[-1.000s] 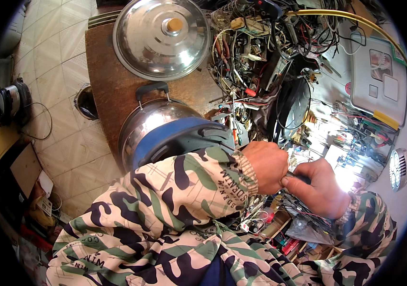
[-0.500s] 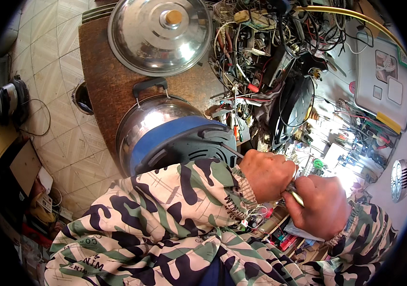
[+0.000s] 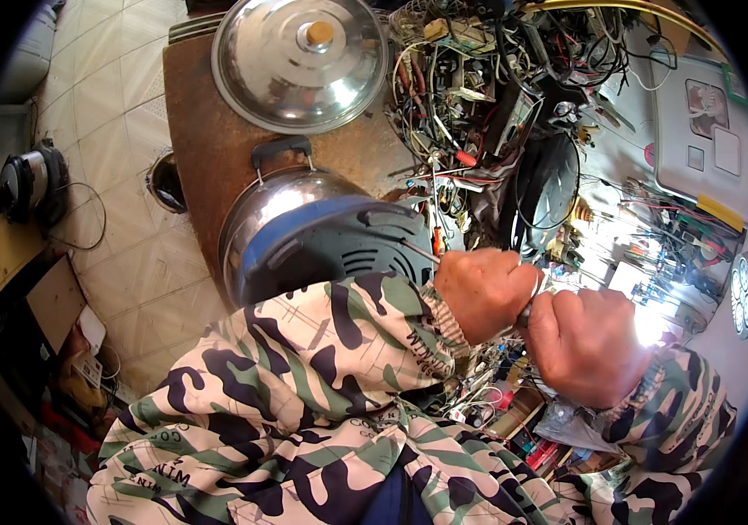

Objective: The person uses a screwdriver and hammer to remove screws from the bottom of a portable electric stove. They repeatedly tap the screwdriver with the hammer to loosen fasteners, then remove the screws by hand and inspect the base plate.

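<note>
Since half a second ago both hands sit a little higher in the head view and closer together; the left hand [image 3: 483, 293] now almost touches the right hand [image 3: 586, 346]. The cooker body has also slid slightly up and right in the picture.

Both hands are closed into fists. Between them a short dark stub of a tool [image 3: 524, 313] shows, too hidden to name. The right grip is pressed tight around it; whether the left grip also clamps it, I cannot tell. The stub's long axis runs from lower left to upper right, the far end lost in glare over the table [image 3: 207, 149].

Just left of the left hand lies the cooker body [image 3: 330, 241], tipped on its side: steel wall, blue band, dark vented base facing the hands, black handle pointing away toward the lid.

Counts: two hands, two camouflage sleeves [image 3: 330, 350], one cooker body, one round steel lid [image 3: 299, 61] with one knob, lying flat on the table beyond the cooker. One tangle of wires [image 3: 479, 96] and loose parts, right of the lid, uncountable.
</note>
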### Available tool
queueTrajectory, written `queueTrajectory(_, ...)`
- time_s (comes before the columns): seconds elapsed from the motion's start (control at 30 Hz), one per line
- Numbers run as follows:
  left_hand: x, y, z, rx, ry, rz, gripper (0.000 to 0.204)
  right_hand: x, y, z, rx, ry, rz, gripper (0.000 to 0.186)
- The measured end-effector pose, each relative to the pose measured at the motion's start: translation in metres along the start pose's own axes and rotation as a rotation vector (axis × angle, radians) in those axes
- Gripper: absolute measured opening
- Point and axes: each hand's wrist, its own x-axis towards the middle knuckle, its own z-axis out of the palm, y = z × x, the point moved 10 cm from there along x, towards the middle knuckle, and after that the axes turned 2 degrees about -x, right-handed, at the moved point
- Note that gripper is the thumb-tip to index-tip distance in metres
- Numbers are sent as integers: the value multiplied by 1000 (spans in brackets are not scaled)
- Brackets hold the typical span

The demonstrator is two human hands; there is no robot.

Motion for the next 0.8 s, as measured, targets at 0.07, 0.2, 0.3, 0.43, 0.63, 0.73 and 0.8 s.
queueTrajectory(0.07,-5,6,9,-53,-19,34,16,-11,-5,3,-22,-9,30,12)
queueTrajectory(0.2,7,1,-19,216,-205,-50,46,12,4,-8,55,101,9,10)
queueTrajectory(0.3,-9,10,-57,335,-159,17,53,-1,9,-12,140,138,46,10)
queueTrajectory(0.43,-56,-1,-89,539,-292,-104,49,-43,11,7,255,120,282,23)
queueTrajectory(0.63,-95,-10,-71,781,-379,8,48,-129,-16,28,543,221,425,25)
queueTrajectory(0.73,-96,-15,-66,799,-410,-3,50,-158,-50,75,717,179,457,22)
queueTrajectory(0.8,-97,-13,-63,816,-422,23,50,-168,-66,95,799,200,487,21)
